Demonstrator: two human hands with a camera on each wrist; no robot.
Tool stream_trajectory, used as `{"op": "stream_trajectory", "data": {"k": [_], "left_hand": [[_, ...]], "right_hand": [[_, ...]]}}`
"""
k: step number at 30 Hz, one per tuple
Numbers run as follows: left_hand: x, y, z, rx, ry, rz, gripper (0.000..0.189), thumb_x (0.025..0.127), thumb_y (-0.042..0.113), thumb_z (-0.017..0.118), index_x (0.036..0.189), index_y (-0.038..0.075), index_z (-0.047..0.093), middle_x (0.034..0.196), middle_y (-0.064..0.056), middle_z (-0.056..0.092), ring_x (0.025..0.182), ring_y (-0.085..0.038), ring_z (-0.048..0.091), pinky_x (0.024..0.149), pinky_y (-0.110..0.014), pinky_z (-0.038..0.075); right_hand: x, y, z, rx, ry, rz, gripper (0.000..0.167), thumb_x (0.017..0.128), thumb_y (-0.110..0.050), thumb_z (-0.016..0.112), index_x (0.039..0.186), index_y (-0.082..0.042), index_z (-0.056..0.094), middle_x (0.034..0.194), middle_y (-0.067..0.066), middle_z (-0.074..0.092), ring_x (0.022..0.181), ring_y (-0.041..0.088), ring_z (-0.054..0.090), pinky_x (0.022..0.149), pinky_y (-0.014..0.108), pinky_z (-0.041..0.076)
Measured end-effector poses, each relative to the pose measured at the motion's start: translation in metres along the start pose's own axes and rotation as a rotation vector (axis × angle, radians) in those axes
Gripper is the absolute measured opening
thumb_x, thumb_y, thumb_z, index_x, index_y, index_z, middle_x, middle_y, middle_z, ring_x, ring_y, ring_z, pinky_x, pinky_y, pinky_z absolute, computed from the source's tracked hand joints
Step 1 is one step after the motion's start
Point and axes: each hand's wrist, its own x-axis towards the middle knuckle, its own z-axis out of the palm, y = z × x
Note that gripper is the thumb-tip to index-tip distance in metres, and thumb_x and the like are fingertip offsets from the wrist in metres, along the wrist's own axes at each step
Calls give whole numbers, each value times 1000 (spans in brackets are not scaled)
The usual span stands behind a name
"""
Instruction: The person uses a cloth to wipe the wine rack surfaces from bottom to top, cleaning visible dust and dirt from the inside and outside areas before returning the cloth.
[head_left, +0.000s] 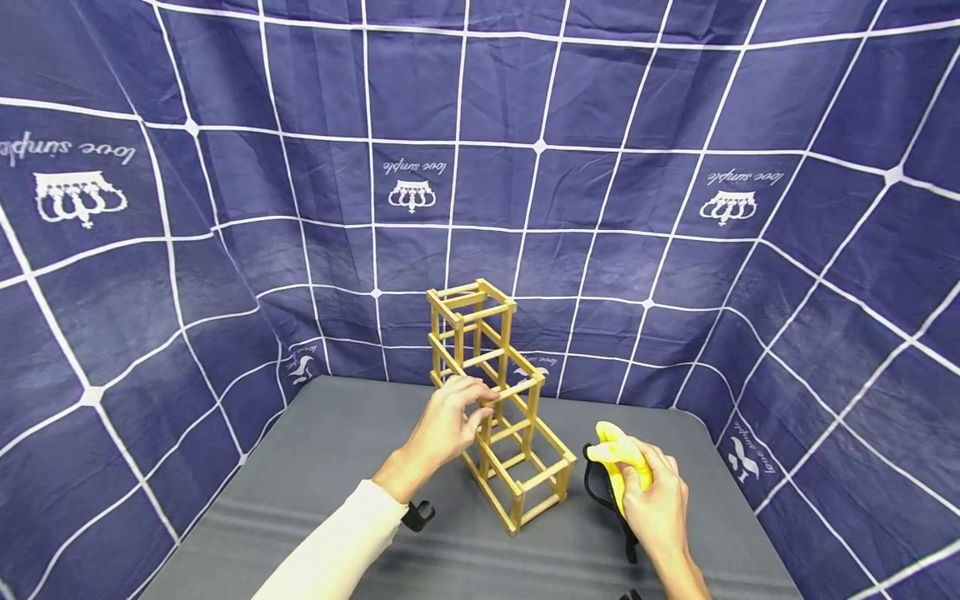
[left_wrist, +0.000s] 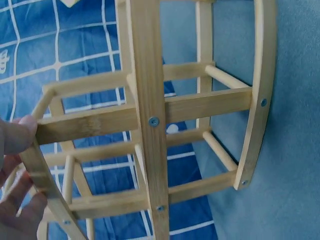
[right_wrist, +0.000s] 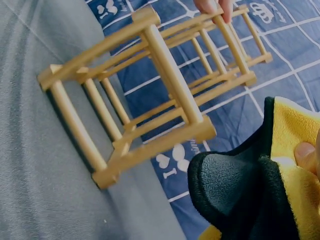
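Note:
A stepped wooden rack (head_left: pixel 517 510) stands upright on the grey tabletop, its tallest section at the back and its lowest toward me. My left hand (head_left: pixel 448 419) grips the front corner of its middle tier; in the left wrist view, the thumb (left_wrist: pixel 17 136) lies near the top rail and the fingers bend about the post. To the right of the rack, my right hand (head_left: pixel 662 500) holds a bunched yellow cloth (head_left: pixel 617 452) with a dark border. The right wrist view shows the cloth's dark grey side (right_wrist: pixel 227 182) folded outward, apart from the rack's low end.
The grey tabletop (head_left: pixel 300 475) runs under the rack. Blue fabric (head_left: pixel 585 192) with white grid lines and crown prints hangs behind and on both sides. A small black clip-like piece (head_left: pixel 418 517) shows at my left wrist.

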Motion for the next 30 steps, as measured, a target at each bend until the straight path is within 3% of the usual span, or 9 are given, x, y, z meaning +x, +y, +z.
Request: {"op": "stream_trajectory", "data": {"k": [5, 14, 19, 25, 30], "left_hand": [[0, -15, -5, -86, -9, 4, 25, 93, -3, 93, 113, 10, 87, 124, -13, 86, 124, -37, 83, 112, -54, 68], [4, -38, -14, -193, -81, -68, 23, 95, -9, 89, 111, 7, 85, 124, -11, 87, 132, -36, 82, 119, -53, 65], [1, -42, -13, -176, -38, -37, 27, 93, -11, 89, 114, 5, 85, 124, -11, 87, 138, -40, 79, 119, -52, 64], [-26, -30, -9, -23, 82, 76, 40, 90, -1, 97, 127, 11, 87, 147, -18, 76, 140, -41, 73, 115, -51, 65], [-65, -24, 1, -36, 110, 135, 38, 86, 7, 103, 120, 19, 88, 133, -14, 74, 124, -31, 71, 106, -44, 63]], "right_hand": [[-5, 4, -1, -8, -4, 11, 47, 85, 13, 89, 127, -7, 86, 116, 11, 88, 98, 28, 67, 83, 32, 47], [-15, 6, 1, -1, -17, 3, 48, 83, 14, 90, 126, -8, 86, 116, 10, 88, 96, 27, 66, 83, 30, 48], [-19, 7, 5, 0, -39, -3, 47, 82, 12, 92, 124, -9, 86, 114, 8, 88, 97, 27, 68, 84, 30, 48], [-23, 6, 11, 28, -86, -39, 47, 81, 11, 95, 122, -10, 87, 114, 5, 88, 99, 27, 70, 86, 27, 50], [-27, 7, 13, 38, -120, -77, 50, 78, 13, 96, 122, -11, 87, 115, 2, 88, 100, 25, 72, 89, 25, 51]]}}
